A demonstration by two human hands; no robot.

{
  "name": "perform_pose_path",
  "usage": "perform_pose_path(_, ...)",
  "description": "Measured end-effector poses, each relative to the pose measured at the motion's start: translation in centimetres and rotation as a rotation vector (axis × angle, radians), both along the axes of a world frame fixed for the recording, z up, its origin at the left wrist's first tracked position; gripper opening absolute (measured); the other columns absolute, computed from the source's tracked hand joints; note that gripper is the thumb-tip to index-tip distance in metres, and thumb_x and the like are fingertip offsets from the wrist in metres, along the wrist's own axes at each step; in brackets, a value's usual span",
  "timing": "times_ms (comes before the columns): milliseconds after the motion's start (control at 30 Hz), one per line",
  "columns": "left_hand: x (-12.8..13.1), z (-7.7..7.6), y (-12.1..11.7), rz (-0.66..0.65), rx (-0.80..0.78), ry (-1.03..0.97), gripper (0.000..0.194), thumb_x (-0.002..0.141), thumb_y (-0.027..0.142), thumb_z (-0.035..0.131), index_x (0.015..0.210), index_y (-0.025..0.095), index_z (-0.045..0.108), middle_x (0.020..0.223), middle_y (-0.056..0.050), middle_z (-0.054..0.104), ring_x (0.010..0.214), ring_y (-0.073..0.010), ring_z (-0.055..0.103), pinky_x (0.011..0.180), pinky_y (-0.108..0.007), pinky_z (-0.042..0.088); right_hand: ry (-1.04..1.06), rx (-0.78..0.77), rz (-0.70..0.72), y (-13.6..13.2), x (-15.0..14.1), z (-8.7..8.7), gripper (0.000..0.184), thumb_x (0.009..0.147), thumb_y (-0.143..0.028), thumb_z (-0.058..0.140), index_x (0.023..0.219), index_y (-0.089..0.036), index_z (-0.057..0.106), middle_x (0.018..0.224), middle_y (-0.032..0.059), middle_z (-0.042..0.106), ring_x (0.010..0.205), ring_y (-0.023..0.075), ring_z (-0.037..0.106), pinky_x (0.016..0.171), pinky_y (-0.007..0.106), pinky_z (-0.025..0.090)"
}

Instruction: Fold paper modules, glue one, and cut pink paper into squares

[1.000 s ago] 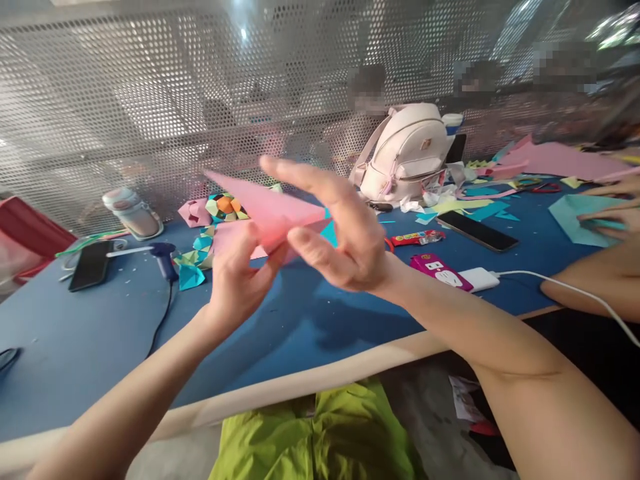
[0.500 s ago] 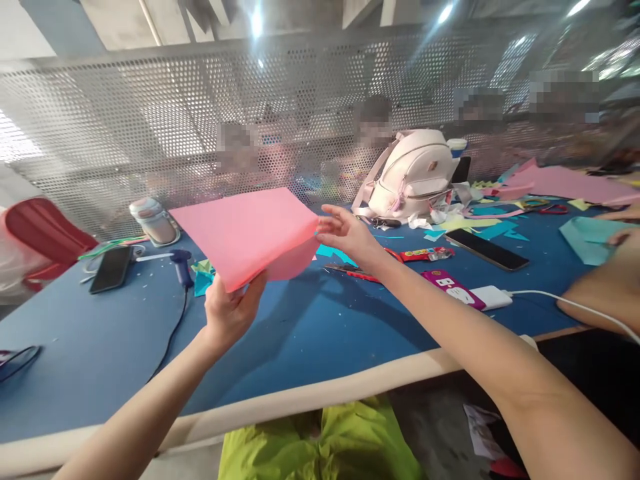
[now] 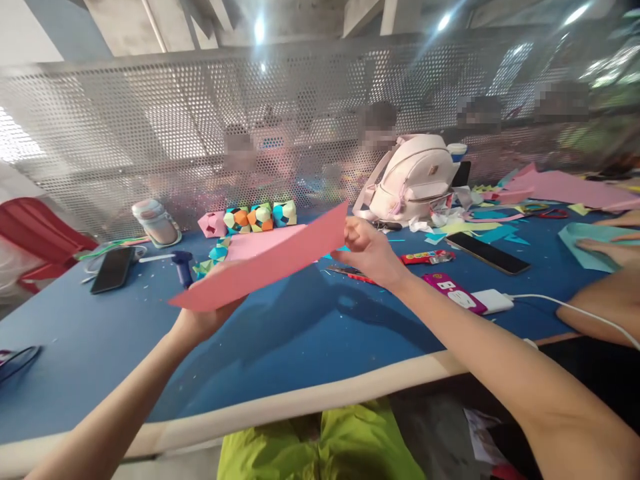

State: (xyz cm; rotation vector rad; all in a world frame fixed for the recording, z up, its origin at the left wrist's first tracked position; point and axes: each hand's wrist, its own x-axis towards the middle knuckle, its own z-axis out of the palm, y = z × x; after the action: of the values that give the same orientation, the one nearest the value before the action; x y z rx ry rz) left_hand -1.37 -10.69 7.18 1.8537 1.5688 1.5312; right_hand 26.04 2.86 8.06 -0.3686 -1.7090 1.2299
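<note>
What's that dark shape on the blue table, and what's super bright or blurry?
In the head view, a shadow, likely from the right hand and raised pink paper; also in the head view, ceiling lights glare up top, and things behind the mesh screen look hazy.

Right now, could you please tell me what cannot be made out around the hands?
In the head view:
Left hand: some fingers, hidden by the raised pink sheet.
Right hand: its exact grip on that sheet, too small to tell.
Scissors: handle end, covered by the right hand.
Co-worker's arm: cut off by the right edge.
</note>
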Motion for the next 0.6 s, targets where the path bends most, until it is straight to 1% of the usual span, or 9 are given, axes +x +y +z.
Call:
perform_pose_path(33, -0.3, -0.9, -0.4, -0.017, -0.052, 0.039, 0.028, 0.06, 0.026, 0.081, 0.087, 0.025, 0.071, 0.089, -0.005, 0.071, 0.094, -0.0264, 0.065, 0.088, -0.037, 0.053, -0.048, 0.01, 0.005, -0.1, 0.3, -1.4, 0.041, 0.069, -0.029, 0.075, 0.106, -0.025, 0.058, 0.1, 0.0017, 0.068, 0.095, 0.0197, 0.062, 0.088, 0.036, 0.048)
perform_pose_path(100, -0.6, -2.9, -1.2, -0.064, -0.153, 0.184, 0.025, 0.067, 0.027, 0.075, 0.092, 0.023, 0.072, 0.095, -0.008, 0.072, 0.091, -0.0256, 0.067, 0.085, -0.036, 0.054, -0.161, 0.02, 0.01, -0.4, 0.9, -4.4, 0.027, 0.073, -0.026, 0.069, 0.098, -0.022, 0.061, 0.098, 0.002, 0.068, 0.093, 0.0192, 0.063, 0.089, 0.036, 0.047)
perform_pose_path(167, -0.7, -4.6, -2.2, -0.16, -0.24, 0.345, 0.023, 0.076, 0.027, 0.067, 0.098, 0.023, 0.072, 0.107, -0.01, 0.071, 0.1, -0.0263, 0.066, 0.088, -0.038, 0.053, -0.3, 0.054, -0.016, -0.8, 1.3, -7.1, 0.018, 0.075, -0.024, 0.064, 0.093, -0.021, 0.063, 0.093, 0.0021, 0.069, 0.09, 0.0192, 0.063, 0.087, 0.035, 0.047)
perform_pose_path(233, -0.6, -5.6, -3.4, -0.248, -0.275, 0.506, 0.027, 0.081, 0.026, 0.06, 0.105, 0.025, 0.071, 0.12, -0.01, 0.066, 0.113, -0.0276, 0.06, 0.095, -0.042, 0.05, -0.402, 0.078, -0.043, -1.2, 1.7, -8.9, 0.015, 0.075, -0.021, 0.061, 0.089, -0.02, 0.066, 0.086, 0.0017, 0.068, 0.083, 0.0192, 0.063, 0.081, 0.035, 0.049)
perform_pose_path(300, -0.2, -5.7, -4.6, -0.297, -0.258, 0.613, 0.03, 0.082, 0.025, 0.058, 0.11, 0.025, 0.069, 0.128, -0.011, 0.062, 0.122, -0.0292, 0.054, 0.098, -0.045, 0.048, -0.438, 0.071, -0.058, -1.6, 2.0, -9.7, 0.015, 0.073, -0.018, 0.06, 0.086, -0.02, 0.067, 0.082, 0.0013, 0.068, 0.078, 0.0189, 0.062, 0.077, 0.034, 0.049)
perform_pose_path(400, 0.8, -5.3, -5.9, -0.306, -0.204, 0.659, 0.03, 0.083, 0.021, 0.059, 0.111, 0.025, 0.067, 0.128, -0.011, 0.061, 0.123, -0.0282, 0.052, 0.098, -0.044, 0.048, -0.441, 0.072, -0.065, -1.7, 2.1, -9.9, 0.015, 0.072, -0.016, 0.06, 0.083, -0.02, 0.068, 0.086, 0.002, 0.069, 0.081, 0.0192, 0.062, 0.079, 0.034, 0.047)
perform_pose_path(467, 1.5, -5.2, -6.4, -0.29, -0.165, 0.634, 0.025, 0.085, 0.018, 0.056, 0.106, 0.023, 0.068, 0.118, -0.011, 0.066, 0.113, -0.0247, 0.059, 0.093, -0.04, 0.05, -0.464, 0.115, -0.063, -1.6, 2.1, -9.8, 0.014, 0.075, -0.018, 0.058, 0.085, -0.02, 0.068, 0.088, 0.0024, 0.069, 0.083, 0.0196, 0.063, 0.08, 0.034, 0.047)
perform_pose_path(533, 2.2, -5.4, -6.7, -0.249, -0.148, 0.569, 0.021, 0.087, 0.019, 0.052, 0.1, 0.021, 0.069, 0.105, -0.01, 0.071, 0.098, -0.0212, 0.065, 0.084, -0.035, 0.053, -0.497, 0.175, -0.064, -1.5, 2.1, -9.8, 0.015, 0.077, -0.019, 0.058, 0.088, -0.02, 0.068, 0.088, 0.0027, 0.069, 0.082, 0.0194, 0.063, 0.078, 0.033, 0.047)
perform_pose_path(600, 2.8, -5.6, -6.7, -0.18, -0.21, 0.491, 0.021, 0.089, 0.024, 0.05, 0.095, 0.021, 0.069, 0.095, -0.008, 0.072, 0.087, -0.0187, 0.066, 0.076, -0.03, 0.053, -0.525, 0.23, -0.054, -1.5, 2.2, -9.7, 0.016, 0.076, -0.021, 0.06, 0.09, -0.02, 0.068, 0.087, 0.0034, 0.069, 0.08, 0.0191, 0.063, 0.075, 0.032, 0.047)
